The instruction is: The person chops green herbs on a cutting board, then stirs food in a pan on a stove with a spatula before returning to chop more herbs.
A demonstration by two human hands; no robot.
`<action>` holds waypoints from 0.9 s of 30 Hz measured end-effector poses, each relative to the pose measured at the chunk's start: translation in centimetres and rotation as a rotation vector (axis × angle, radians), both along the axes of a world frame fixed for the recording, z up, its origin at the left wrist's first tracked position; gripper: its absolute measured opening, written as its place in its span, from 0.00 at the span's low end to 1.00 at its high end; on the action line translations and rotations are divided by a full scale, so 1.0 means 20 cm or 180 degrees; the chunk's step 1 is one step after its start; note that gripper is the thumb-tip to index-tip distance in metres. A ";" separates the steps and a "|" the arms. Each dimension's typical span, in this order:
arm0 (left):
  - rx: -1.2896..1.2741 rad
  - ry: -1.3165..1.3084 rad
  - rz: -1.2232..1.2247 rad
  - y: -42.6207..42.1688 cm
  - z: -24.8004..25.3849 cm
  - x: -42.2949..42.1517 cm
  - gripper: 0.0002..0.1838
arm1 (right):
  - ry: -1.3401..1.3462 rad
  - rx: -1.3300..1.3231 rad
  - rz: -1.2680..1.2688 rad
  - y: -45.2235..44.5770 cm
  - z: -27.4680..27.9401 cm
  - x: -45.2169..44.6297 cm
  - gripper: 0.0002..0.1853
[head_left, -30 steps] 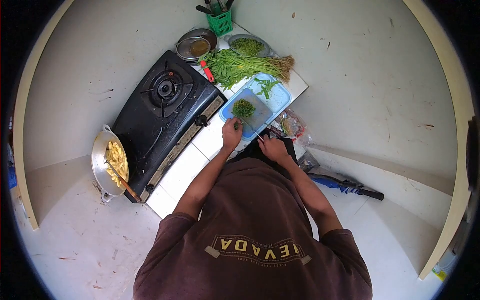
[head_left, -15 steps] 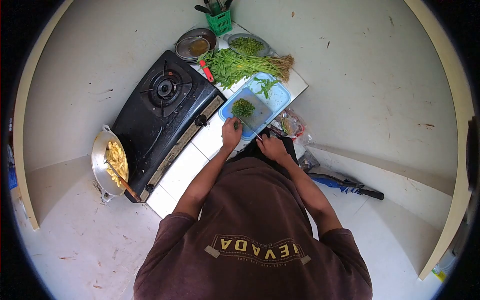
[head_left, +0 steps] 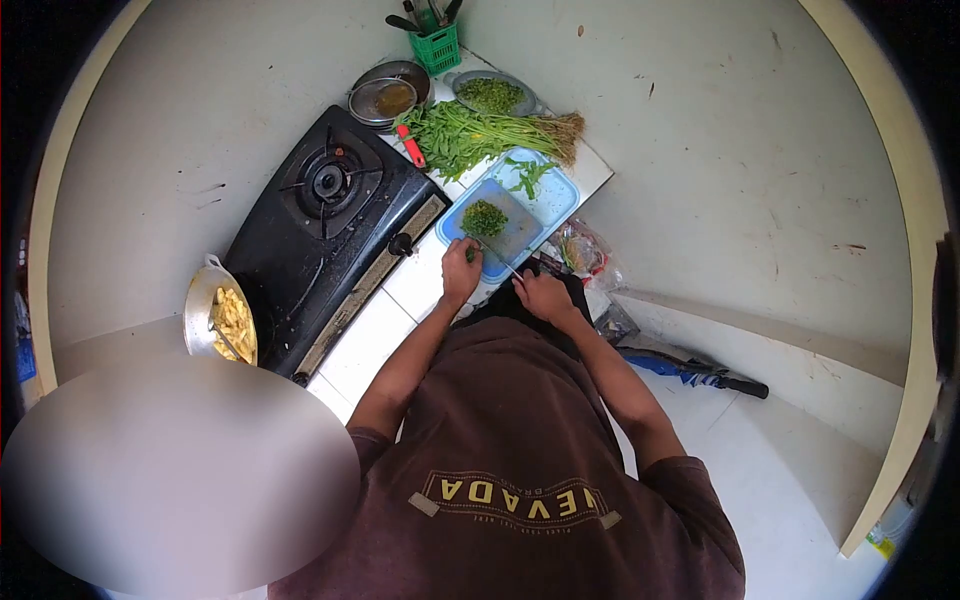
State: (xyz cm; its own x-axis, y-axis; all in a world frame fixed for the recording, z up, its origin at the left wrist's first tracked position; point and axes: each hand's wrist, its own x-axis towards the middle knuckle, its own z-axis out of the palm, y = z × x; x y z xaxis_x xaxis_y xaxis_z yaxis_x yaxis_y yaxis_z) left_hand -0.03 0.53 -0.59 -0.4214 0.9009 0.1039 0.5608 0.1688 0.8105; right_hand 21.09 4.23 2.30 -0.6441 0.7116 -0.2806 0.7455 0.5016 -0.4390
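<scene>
Along the pale-blue plastic tray [head_left: 555,205] near the white-tiled counter's [head_left: 410,287] front edge, the left hand [head_left: 460,268] curls its fingers closed on green leafy sprigs [head_left: 470,255], close beside the slim, pale-handled knife [head_left: 515,272] wrapped in the right hand's [head_left: 543,296] fingers, whose slipping could nick fingertips.

Just above centre, the left hand [head_left: 461,269] holds greens [head_left: 470,255] and the right hand [head_left: 544,295] a knife [head_left: 511,268] over a tray [head_left: 561,207] bearing chopped leaves [head_left: 484,218]; stove [head_left: 290,270] at left, pan [head_left: 200,305] farther left.
</scene>
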 end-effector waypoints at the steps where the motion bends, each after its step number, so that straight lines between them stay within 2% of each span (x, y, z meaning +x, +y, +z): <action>1: 0.0011 0.0024 -0.0002 0.00 0.00 0.00 0.05 | 0.0070 0.0044 -0.0060 -0.01 0.00 0.00 0.23; 20: -0.0051 -0.0038 0.0002 0.00 0.03 0.00 0.03 | 0.0080 0.0093 -0.0057 0.00 0.00 -0.11 0.24; 27: -0.0018 -0.0011 0.0015 -0.01 0.01 -0.01 0.04 | 0.0115 0.0178 -0.0002 -0.05 -0.03 0.00 0.22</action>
